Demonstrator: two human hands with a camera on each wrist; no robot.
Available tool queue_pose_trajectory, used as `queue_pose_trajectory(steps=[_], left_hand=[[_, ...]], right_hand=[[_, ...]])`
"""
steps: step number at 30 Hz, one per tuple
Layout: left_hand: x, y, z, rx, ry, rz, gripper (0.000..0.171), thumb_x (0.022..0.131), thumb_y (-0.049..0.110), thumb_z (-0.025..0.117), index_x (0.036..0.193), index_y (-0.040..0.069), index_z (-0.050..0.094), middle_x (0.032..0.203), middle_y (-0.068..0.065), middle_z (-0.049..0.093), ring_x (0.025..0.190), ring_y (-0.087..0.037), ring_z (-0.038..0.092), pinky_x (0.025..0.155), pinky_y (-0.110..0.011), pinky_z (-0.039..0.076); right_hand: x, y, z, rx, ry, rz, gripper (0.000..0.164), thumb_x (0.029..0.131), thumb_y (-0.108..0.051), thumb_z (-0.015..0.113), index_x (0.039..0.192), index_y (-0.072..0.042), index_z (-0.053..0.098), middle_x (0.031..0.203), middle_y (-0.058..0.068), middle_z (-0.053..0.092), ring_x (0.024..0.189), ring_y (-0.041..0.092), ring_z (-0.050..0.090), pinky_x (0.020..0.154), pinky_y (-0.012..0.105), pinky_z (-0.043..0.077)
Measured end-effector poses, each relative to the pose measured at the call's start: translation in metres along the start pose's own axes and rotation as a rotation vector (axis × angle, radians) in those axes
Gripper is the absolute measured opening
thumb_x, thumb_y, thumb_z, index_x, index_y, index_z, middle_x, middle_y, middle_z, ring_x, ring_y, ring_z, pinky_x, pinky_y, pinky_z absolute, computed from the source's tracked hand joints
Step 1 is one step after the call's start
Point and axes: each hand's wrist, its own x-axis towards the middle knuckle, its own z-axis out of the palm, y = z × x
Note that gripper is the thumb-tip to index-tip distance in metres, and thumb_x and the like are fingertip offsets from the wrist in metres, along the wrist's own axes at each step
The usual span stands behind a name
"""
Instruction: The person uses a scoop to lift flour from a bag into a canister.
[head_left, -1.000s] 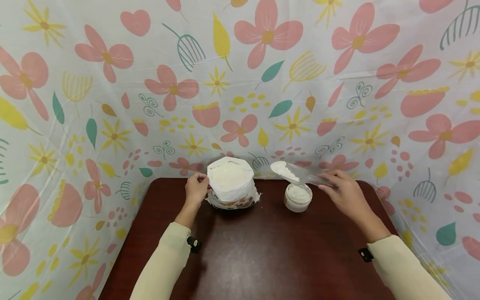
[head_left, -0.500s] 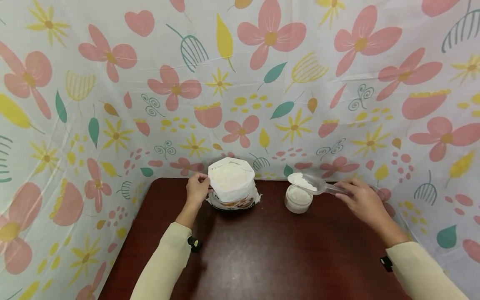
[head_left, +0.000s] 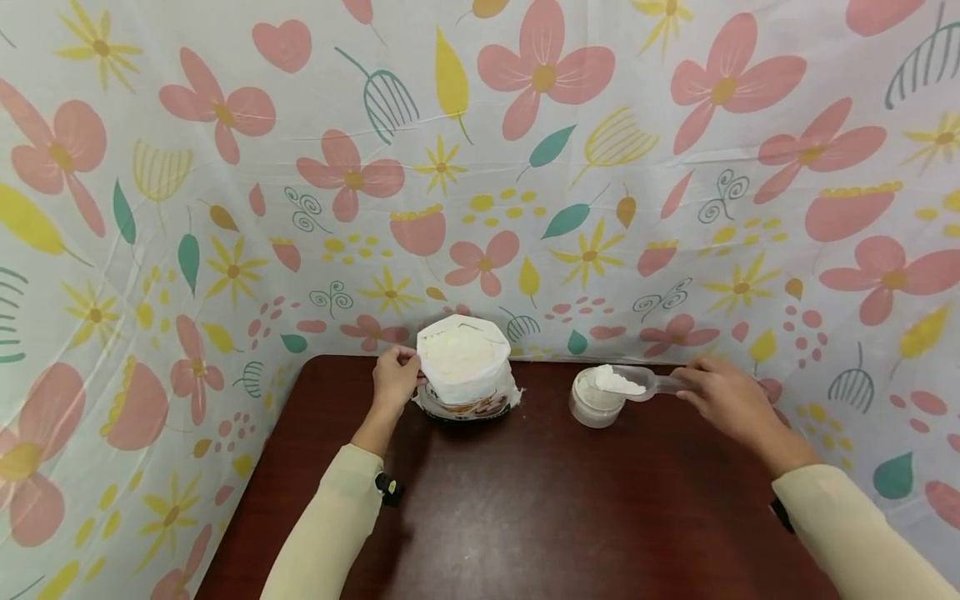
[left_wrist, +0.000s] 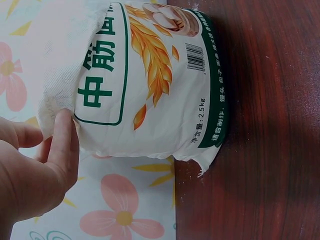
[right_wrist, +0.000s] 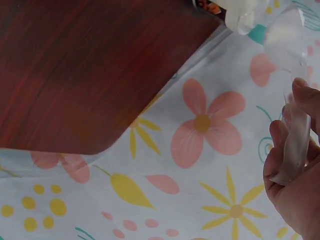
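An open white flour bag (head_left: 463, 385), its rim folded down, stands at the back of the table, white flour showing inside. My left hand (head_left: 393, 385) pinches the bag's rim on its left side; the left wrist view shows the thumb and fingers (left_wrist: 64, 145) on the woven edge. In my right hand (head_left: 729, 408) is a clear plastic scoop (head_left: 643, 383), gripped by its handle (right_wrist: 296, 142). White flour heaps in the scoop's bowl, which lies over the mouth of a small clear jar (head_left: 594, 414). White powder is in the jar; whether scoop and jar touch, I cannot tell.
The dark red-brown table (head_left: 517, 517) ends close behind the bag and jar, against a flower-patterned cloth (head_left: 480, 167). Specks of flour lie by the bag's base. A dark patterned item shows under the bag.
The scoop has moved right and lower, from up between bag and jar to over the jar's mouth, still carrying flour. My left hand has stayed on the bag's rim.
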Motion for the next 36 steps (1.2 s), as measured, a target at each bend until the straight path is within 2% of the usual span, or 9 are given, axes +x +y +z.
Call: queue_pose_trajectory(steps=[9,14,17,25,30,33,36], left_hand=[[0.001,-0.001,0.001,0.000,0.012,-0.004,0.019,0.100,0.007,0.058,0.111,-0.007,0.066,0.090,-0.016,0.062,0.065,-0.012,0.067,0.065,-0.029,0.067],[0.001,-0.001,0.001,0.002,0.006,-0.008,0.020,0.100,0.007,0.057,0.111,-0.006,0.066,0.091,-0.016,0.062,0.065,-0.012,0.068,0.063,-0.026,0.066],[0.001,-0.001,0.001,-0.002,0.005,-0.013,0.019,0.100,0.007,0.058,0.111,-0.006,0.066,0.092,-0.016,0.061,0.065,-0.012,0.068,0.064,-0.027,0.067],[0.001,-0.002,0.002,-0.012,0.004,-0.013,0.018,0.100,0.007,0.059,0.110,-0.006,0.066,0.091,-0.016,0.061,0.065,-0.013,0.068,0.063,-0.026,0.066],[0.000,-0.001,0.001,-0.010,0.006,-0.013,0.018,0.100,0.007,0.059,0.110,-0.007,0.066,0.090,-0.016,0.061,0.065,-0.013,0.068,0.071,-0.039,0.069],[0.000,0.000,0.001,-0.005,0.007,-0.008,0.019,0.101,0.008,0.058,0.110,-0.007,0.066,0.090,-0.016,0.061,0.065,-0.012,0.068,0.077,-0.046,0.068],[-0.001,0.000,0.000,-0.003,0.001,-0.007,0.019,0.101,0.008,0.058,0.110,-0.006,0.066,0.091,-0.016,0.061,0.066,-0.012,0.068,0.080,-0.047,0.068]], right_hand=[[0.015,0.010,0.008,-0.078,-0.014,-0.129,0.028,0.075,-0.010,0.089,0.100,-0.010,0.078,0.089,0.005,0.062,0.075,0.029,0.061,0.061,0.046,0.054],[0.025,0.009,0.006,-0.118,-0.070,-0.133,0.027,0.077,-0.012,0.090,0.101,-0.010,0.078,0.088,0.006,0.059,0.074,0.028,0.059,0.059,0.044,0.053],[0.029,0.006,0.004,-0.132,-0.100,-0.129,0.026,0.077,-0.011,0.090,0.100,-0.011,0.079,0.091,0.006,0.061,0.076,0.027,0.060,0.059,0.044,0.054],[0.039,0.003,0.008,-0.184,-0.110,-0.171,0.029,0.073,-0.010,0.092,0.098,-0.009,0.079,0.095,0.010,0.063,0.080,0.031,0.060,0.059,0.046,0.056],[0.050,-0.001,0.007,-0.191,-0.065,-0.223,0.028,0.074,-0.009,0.092,0.099,-0.009,0.080,0.105,0.011,0.067,0.088,0.036,0.062,0.066,0.050,0.059],[0.055,-0.004,0.005,-0.227,-0.033,-0.265,0.021,0.075,-0.009,0.090,0.091,-0.010,0.077,0.103,0.011,0.066,0.086,0.036,0.061,0.060,0.047,0.055],[0.060,-0.005,0.003,-0.283,-0.051,-0.280,0.019,0.076,-0.010,0.089,0.086,-0.013,0.073,0.102,0.009,0.066,0.082,0.034,0.058,0.054,0.043,0.050]])
